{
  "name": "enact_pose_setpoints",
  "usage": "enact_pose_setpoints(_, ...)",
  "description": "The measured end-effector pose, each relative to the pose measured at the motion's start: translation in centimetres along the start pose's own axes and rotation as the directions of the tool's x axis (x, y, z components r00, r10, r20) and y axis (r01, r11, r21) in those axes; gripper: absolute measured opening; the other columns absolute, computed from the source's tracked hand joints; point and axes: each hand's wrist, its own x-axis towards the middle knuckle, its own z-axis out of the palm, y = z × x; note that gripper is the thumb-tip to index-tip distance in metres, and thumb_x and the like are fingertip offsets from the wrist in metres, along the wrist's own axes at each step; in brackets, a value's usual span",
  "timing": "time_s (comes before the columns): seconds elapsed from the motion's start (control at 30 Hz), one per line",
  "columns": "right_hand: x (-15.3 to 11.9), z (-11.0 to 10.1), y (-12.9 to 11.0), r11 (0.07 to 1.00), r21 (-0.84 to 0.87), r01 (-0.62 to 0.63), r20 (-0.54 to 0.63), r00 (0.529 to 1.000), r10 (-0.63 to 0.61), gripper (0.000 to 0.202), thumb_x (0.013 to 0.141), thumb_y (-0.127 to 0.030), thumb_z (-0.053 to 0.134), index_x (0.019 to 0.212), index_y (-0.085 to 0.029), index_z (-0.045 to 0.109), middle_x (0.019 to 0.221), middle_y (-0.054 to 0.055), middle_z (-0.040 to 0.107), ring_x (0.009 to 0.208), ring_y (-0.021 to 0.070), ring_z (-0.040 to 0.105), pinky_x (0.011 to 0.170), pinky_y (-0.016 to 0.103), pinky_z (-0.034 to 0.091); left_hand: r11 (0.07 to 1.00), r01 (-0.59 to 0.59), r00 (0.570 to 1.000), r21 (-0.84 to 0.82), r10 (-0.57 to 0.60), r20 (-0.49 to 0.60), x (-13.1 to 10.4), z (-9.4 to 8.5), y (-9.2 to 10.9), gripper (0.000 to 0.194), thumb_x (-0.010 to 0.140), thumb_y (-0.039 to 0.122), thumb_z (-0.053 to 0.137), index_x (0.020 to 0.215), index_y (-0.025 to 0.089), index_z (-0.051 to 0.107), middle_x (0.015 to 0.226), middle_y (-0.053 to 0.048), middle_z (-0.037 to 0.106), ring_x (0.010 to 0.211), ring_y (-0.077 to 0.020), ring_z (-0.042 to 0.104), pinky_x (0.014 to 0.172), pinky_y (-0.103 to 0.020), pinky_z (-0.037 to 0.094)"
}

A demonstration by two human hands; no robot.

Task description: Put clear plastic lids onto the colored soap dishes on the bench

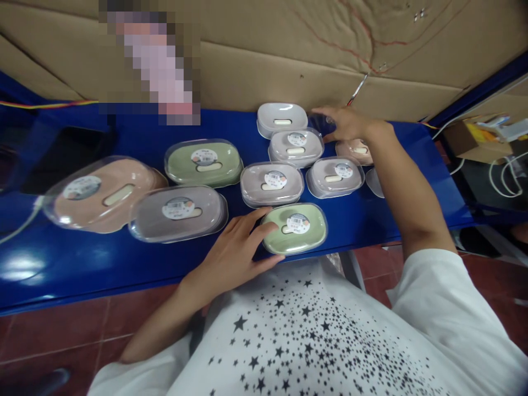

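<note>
My left hand [237,250] is curled around the left end of a green oval plastic box [311,236] with a clear cover and round label, at the table's near edge. Farther back, my right hand [348,124] has thumb and fingers around what looks like a clear plastic cover [320,125], hard to make out against the blue. Beside it stands a pale grey box [270,113] with no label showing. In front are a labelled grey box [282,148] and two more, a left one [251,184] and a right one [317,179]. A pink box [344,151] is partly behind my right forearm.
On the left of the blue table [165,267] lie a large pink box [91,206], a green box [181,165] and a grey-purple box [148,220]. A cardboard panel [256,77] rises behind. An open carton [474,143] and white cables [509,190] are at right.
</note>
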Motion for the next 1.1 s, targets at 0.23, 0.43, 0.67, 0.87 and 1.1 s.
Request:
enact_pose_setpoints(0.23, 1.4, 0.5, -4.1, 0.992, -0.105, 0.074, 0.038, 0.997, -0.071, 0.052, 0.095, -0.026, 0.066, 0.147, -0.022, 0.066, 0.169, 0.005, 0.05, 0.155, 0.0287, 0.044, 0.13, 0.055, 0.028, 1.0, -0.012, 1.0, 0.018, 0.012, 0.007, -0.1, 0.2, -0.1, 0.047, 0.099, 0.045, 0.073, 0.134, 0.024, 0.05, 0.155, -0.019, 0.055, 0.136, -0.038, 0.063, 0.105, -0.055, 0.057)
enact_pose_setpoints(0.43, 1.2, -0.8, -5.9, 0.998, 0.036, 0.052, -0.05, 0.997, -0.05, 0.045, 0.1, -0.05, 0.058, 0.136, -0.027, 0.071, 0.148, 0.003, 0.071, 0.138, 0.0233, 0.059, 0.125, 0.046, 0.038, 0.999, -0.038, 0.999, 0.016, 0.038, 0.004, 0.0, 0.2, -0.2, 0.048, 0.099, 0.046, 0.072, 0.134, 0.024, 0.049, 0.154, -0.02, 0.056, 0.135, -0.0391, 0.063, 0.103, -0.056, 0.058)
enact_pose_setpoints(0.67, -6.7, -4.0, -9.6, 0.971, 0.234, 0.038, -0.297, 0.954, 0.035, 0.04, 0.099, -0.062, 0.066, 0.129, -0.037, 0.075, 0.136, 0.001, 0.077, 0.121, 0.0273, 0.072, 0.11, 0.047, 0.055, 0.999, -0.031, 1.0, 0.03, 0.031, -0.004, -0.1, 0.4, -0.3, 0.048, 0.099, 0.046, 0.073, 0.134, 0.025, 0.048, 0.154, -0.02, 0.055, 0.135, -0.0383, 0.063, 0.103, -0.056, 0.058)
enact_pose_setpoints(0.87, -17.2, -1.2, -13.5, 0.971, 0.084, 0.224, -0.459, 0.873, -0.161, 0.035, 0.101, -0.025, 0.073, 0.136, -0.029, 0.072, 0.135, 0.004, 0.077, 0.128, 0.0254, 0.072, 0.114, 0.049, 0.057, 0.994, -0.053, 0.996, 0.091, 0.059, -0.064, 0.0, 0.9, -0.1, 0.048, 0.1, 0.045, 0.072, 0.133, 0.021, 0.049, 0.15, -0.023, 0.056, 0.13, -0.0405, 0.065, 0.099, -0.056, 0.061)
enact_pose_setpoints(1.1, -29.7, 4.6, -15.9, 0.981, 0.159, -0.11, -0.481, 0.859, 0.174, 0.049, 0.098, -0.013, 0.073, 0.14, -0.037, 0.071, 0.133, 0.002, 0.078, 0.133, 0.0287, 0.069, 0.117, 0.054, 0.055, 0.991, -0.002, 0.998, 0.133, 0.009, -0.055, -0.3, 0.0, 0.3, 0.047, 0.098, 0.036, 0.071, 0.135, 0.021, 0.048, 0.154, -0.023, 0.054, 0.134, -0.041, 0.063, 0.104, -0.057, 0.059)
